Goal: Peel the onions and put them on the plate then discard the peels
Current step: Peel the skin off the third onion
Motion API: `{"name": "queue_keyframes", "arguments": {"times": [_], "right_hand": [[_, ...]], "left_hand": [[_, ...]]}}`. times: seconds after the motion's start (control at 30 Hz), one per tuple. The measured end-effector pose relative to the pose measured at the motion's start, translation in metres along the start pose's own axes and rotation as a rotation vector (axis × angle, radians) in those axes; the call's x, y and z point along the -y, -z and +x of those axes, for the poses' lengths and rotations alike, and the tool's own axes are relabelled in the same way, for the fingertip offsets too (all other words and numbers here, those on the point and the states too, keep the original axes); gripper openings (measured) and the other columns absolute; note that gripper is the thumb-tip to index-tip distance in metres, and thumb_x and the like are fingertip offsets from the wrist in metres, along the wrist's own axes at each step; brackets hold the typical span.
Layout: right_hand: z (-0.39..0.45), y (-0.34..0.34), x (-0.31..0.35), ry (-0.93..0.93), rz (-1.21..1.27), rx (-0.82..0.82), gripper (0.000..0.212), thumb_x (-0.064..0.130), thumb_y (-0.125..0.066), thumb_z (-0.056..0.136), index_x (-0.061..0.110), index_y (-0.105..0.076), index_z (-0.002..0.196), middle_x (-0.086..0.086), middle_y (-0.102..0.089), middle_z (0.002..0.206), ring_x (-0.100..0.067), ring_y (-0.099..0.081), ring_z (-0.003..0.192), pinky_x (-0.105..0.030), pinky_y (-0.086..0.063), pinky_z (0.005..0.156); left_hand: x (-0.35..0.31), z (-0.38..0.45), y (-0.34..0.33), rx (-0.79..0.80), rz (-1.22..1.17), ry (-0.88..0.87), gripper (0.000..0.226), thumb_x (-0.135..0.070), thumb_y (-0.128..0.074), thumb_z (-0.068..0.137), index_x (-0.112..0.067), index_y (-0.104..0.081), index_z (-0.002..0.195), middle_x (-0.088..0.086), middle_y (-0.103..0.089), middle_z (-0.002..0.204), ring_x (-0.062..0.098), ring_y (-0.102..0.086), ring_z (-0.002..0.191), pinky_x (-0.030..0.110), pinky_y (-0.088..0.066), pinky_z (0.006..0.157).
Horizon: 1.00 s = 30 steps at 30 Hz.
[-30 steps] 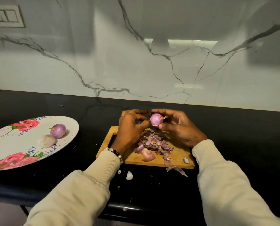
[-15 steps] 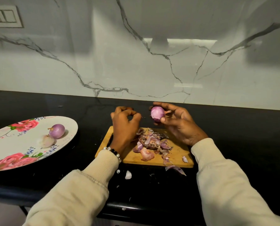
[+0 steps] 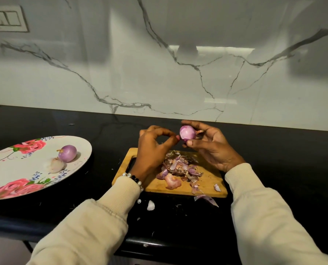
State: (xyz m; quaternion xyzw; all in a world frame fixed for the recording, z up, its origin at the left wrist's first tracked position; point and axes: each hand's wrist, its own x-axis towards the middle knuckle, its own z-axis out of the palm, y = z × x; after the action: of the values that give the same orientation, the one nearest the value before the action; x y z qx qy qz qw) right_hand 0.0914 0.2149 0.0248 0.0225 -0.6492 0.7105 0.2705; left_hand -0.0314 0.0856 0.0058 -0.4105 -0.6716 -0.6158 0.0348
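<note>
At the far left of the black bench (image 3: 44, 211) lies a large white plate (image 3: 10, 169) painted with pink roses, partly cut off by the frame edge. On its right part sit two peeled onions, touching each other: a purple peeled onion (image 3: 67, 153) with a short stem stub, and a pale whitish onion (image 3: 54, 164) just in front of it. Right of the plate, well apart from it, a wooden cutting board (image 3: 207, 185) with a handle slot lies on the bench, and a heap of purple and brown peels (image 3: 179, 167) covers its middle. A few loose peel scraps (image 3: 206, 199) and a small white bit (image 3: 150, 205) lie on the bench just in front of the board. Above the board's left end the left hand (image 3: 151, 148), with a beaded bracelet (image 3: 134, 179) at the wrist and a cream sleeve (image 3: 94, 222) behind it, has its grip closed into a ring, thumb and forefinger tips pinched together at the left side of the onion; whether a strip of skin is caught between them is too small to tell. The onion in hand (image 3: 187, 133) is raised over the far edge of the board, mostly bare and pink, with a dry tail sticking out on its right. The right hand (image 3: 212, 148) cups it, its grip curled round the onion with fingers behind and thumb across the underside.
</note>
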Motion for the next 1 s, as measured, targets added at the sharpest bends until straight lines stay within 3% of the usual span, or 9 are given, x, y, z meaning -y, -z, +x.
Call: {"name": "queue_keyframes", "arguments": {"times": [0.13, 0.23, 0.4, 0.5, 0.7, 0.8, 0.93, 1.0], "right_hand": [[0.001, 0.003, -0.002, -0.002, -0.079, 0.005, 0.057, -0.01, -0.07, 0.067, 0.008, -0.062, 0.12, 0.0, -0.071, 0.109, -0.018, -0.068, 0.103, -0.029, -0.058, 0.087], [0.0, 0.003, -0.003, -0.011, -0.113, 0.009, 0.056, -0.011, -0.071, 0.069, 0.009, -0.063, 0.121, -0.004, -0.07, 0.112, -0.02, -0.068, 0.104, -0.03, -0.057, 0.088], [0.001, 0.004, -0.005, -0.001, -0.186, 0.003, 0.057, 0.0, -0.077, 0.066, 0.015, -0.065, 0.119, -0.008, -0.067, 0.12, -0.025, -0.064, 0.113, -0.035, -0.055, 0.094], [0.001, 0.002, -0.008, 0.009, -0.231, 0.014, 0.057, 0.002, -0.079, 0.068, 0.014, -0.065, 0.122, -0.011, -0.066, 0.123, -0.03, -0.061, 0.118, -0.04, -0.053, 0.099], [0.002, -0.007, -0.012, 0.032, -0.196, 0.005, 0.057, -0.001, -0.077, 0.074, 0.01, -0.062, 0.127, -0.013, -0.065, 0.124, -0.035, -0.059, 0.12, -0.046, -0.052, 0.1], [0.003, -0.007, -0.012, 0.016, -0.109, 0.009, 0.057, 0.002, -0.077, 0.071, 0.014, -0.064, 0.125, -0.014, -0.065, 0.126, -0.037, -0.06, 0.12, -0.05, -0.052, 0.099], [0.005, -0.004, -0.011, 0.013, -0.071, -0.002, 0.06, 0.0, -0.075, 0.074, 0.014, -0.059, 0.13, -0.014, -0.062, 0.128, -0.032, -0.062, 0.117, -0.049, -0.056, 0.093], [0.005, -0.002, -0.011, 0.01, -0.075, -0.02, 0.063, -0.001, -0.076, 0.074, 0.015, -0.057, 0.132, -0.014, -0.063, 0.127, -0.03, -0.063, 0.115, -0.044, -0.058, 0.088]], "left_hand": [[-0.003, -0.001, 0.0, 0.073, -0.222, 0.065, 0.005, -0.021, -0.075, 0.081, -0.023, -0.079, 0.083, -0.007, -0.07, 0.089, 0.019, -0.065, 0.096, 0.047, -0.051, 0.09], [-0.007, -0.002, 0.001, 0.086, -0.318, 0.135, 0.008, -0.008, -0.074, 0.082, -0.014, -0.079, 0.083, 0.0, -0.072, 0.087, 0.018, -0.068, 0.088, 0.038, -0.054, 0.084], [-0.007, -0.003, 0.0, 0.09, -0.342, 0.177, 0.012, -0.002, -0.072, 0.083, -0.012, -0.078, 0.081, 0.003, -0.073, 0.087, 0.018, -0.07, 0.084, 0.03, -0.055, 0.075], [-0.002, -0.004, -0.001, 0.078, -0.279, 0.177, 0.011, -0.002, -0.07, 0.084, -0.01, -0.078, 0.084, 0.003, -0.073, 0.088, 0.02, -0.07, 0.085, 0.035, -0.058, 0.075], [0.0, -0.003, -0.003, -0.006, -0.285, 0.237, 0.01, -0.008, -0.068, 0.086, -0.01, -0.076, 0.08, 0.009, -0.072, 0.076, 0.031, -0.069, 0.076, 0.046, -0.059, 0.072], [0.002, -0.003, -0.005, -0.004, -0.266, 0.244, 0.017, -0.016, -0.064, 0.086, -0.015, -0.074, 0.072, 0.005, -0.069, 0.069, 0.027, -0.064, 0.068, 0.05, -0.056, 0.069], [0.002, -0.002, -0.002, -0.055, -0.252, 0.279, 0.029, -0.038, -0.057, 0.076, -0.015, -0.073, 0.068, 0.019, -0.065, 0.068, 0.03, -0.058, 0.063, 0.058, -0.053, 0.064], [0.001, -0.003, -0.002, -0.087, -0.2, 0.222, 0.034, -0.037, -0.057, 0.083, -0.013, -0.072, 0.063, 0.012, -0.069, 0.066, 0.036, -0.063, 0.065, 0.055, -0.054, 0.067]]}}
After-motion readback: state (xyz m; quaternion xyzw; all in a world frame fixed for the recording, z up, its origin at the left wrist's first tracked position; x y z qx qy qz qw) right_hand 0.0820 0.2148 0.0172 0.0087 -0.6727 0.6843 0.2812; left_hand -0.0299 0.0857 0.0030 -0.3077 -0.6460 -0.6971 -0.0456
